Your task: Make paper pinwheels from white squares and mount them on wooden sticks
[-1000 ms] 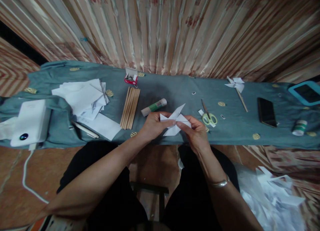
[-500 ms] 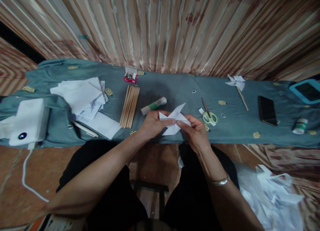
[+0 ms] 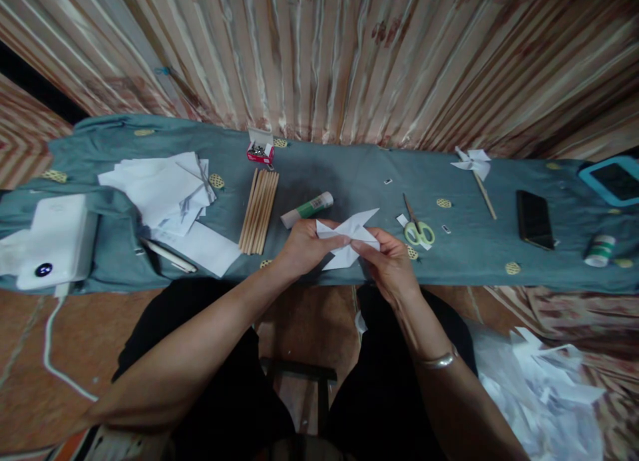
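A white paper pinwheel (image 3: 357, 228), its blades folded toward the middle, is held between both hands above the table's near edge. My left hand (image 3: 307, 247) grips it from the left, thumb pressed near the centre. From the right, my right hand (image 3: 392, 258) pinches it, also with the thumb near the centre; the fingers underneath are hidden. Just beyond my left hand lies a glue stick (image 3: 307, 209) with a green label. Scissors (image 3: 418, 228) with light green handles rest right of my right hand. A pinwheel on a stick (image 3: 474, 165) lies farther right.
Wooden sticks (image 3: 258, 211) lie in a row, with an open red box (image 3: 260, 153) of small metal pieces behind. Left are stacked papers (image 3: 160, 188), a pen (image 3: 170, 256) and a white power bank (image 3: 54, 241). A phone (image 3: 534, 219) and another glue stick (image 3: 600, 251) lie right.
The upper blade of the pinwheel now leans a little farther right. Both hands keep hold of it in nearly the same place.
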A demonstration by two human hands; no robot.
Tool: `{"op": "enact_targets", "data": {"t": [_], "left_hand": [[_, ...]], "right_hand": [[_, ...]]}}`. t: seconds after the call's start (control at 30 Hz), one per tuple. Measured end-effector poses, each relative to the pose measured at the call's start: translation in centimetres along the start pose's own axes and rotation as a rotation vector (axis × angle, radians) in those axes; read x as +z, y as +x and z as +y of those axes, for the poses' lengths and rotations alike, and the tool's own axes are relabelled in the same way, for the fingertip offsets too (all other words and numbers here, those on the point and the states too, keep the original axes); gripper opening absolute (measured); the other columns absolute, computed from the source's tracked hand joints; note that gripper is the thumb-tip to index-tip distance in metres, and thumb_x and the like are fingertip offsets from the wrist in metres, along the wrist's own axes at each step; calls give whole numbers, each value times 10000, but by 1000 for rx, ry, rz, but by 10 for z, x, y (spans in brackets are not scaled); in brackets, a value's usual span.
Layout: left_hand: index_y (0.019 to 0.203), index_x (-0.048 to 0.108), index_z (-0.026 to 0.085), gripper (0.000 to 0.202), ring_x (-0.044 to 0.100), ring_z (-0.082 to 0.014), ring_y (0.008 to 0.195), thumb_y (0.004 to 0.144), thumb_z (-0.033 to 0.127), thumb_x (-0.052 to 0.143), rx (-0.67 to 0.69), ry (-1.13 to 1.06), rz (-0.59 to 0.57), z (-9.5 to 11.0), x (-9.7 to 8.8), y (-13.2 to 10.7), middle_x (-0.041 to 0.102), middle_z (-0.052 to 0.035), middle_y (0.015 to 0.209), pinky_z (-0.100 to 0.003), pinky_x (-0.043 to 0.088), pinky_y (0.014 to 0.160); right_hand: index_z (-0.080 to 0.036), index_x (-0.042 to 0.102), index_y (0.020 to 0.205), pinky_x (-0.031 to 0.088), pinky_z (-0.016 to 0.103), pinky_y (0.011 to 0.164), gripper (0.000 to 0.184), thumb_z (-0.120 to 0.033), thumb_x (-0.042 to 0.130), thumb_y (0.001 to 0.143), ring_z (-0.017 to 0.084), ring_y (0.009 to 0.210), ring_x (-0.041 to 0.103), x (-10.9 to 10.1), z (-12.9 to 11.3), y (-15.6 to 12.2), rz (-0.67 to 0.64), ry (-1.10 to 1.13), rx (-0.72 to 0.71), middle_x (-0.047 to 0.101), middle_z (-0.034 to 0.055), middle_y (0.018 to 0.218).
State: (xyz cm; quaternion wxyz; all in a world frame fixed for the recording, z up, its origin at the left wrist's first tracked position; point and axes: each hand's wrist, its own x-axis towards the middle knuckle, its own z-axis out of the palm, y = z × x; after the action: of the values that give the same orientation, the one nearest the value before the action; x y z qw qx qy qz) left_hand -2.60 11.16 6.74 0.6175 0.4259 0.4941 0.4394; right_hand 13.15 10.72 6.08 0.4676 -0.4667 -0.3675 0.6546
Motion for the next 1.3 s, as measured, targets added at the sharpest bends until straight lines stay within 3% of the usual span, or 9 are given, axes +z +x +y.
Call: {"op": "enact_targets", "data": {"t": [0.27, 0.5, 0.73, 1.3], "left_hand": [[782, 741, 123, 181, 569, -103, 594, 643, 232, 779, 26, -11, 7, -2, -2, 0, 682, 6, 675, -219, 423, 590], [787, 745, 129, 171, 552, -94, 567, 650, 230, 766, 36, -17, -12, -4, -1, 1, 662, 16, 650, -207, 409, 562], [815, 742, 125, 202, 532, -93, 553, 639, 220, 763, 14, 11, -7, 0, 0, 0, 641, 24, 627, -210, 398, 557], [818, 722, 120, 202, 548, -88, 569, 635, 189, 771, 20, -37, 14, -6, -3, 1, 649, 27, 651, -213, 423, 583]], "right_hand": [[-226, 722, 710, 462, 247, 605, 258, -323, 887, 538, 112, 586, 578, -1, 0, 0, 14, -12, -22, 711, -44, 654], [-225, 720, 716, 450, 239, 587, 257, -340, 885, 556, 106, 569, 568, -2, -2, -1, -27, -57, 0, 698, -49, 643], [-228, 729, 708, 484, 268, 611, 286, -419, 882, 561, 130, 569, 590, -3, 0, 0, -26, -97, -10, 718, -35, 656], [-219, 736, 801, 543, 301, 689, 347, -423, 884, 562, 161, 671, 673, -1, 3, 3, -94, -93, 22, 760, -10, 749]]}}
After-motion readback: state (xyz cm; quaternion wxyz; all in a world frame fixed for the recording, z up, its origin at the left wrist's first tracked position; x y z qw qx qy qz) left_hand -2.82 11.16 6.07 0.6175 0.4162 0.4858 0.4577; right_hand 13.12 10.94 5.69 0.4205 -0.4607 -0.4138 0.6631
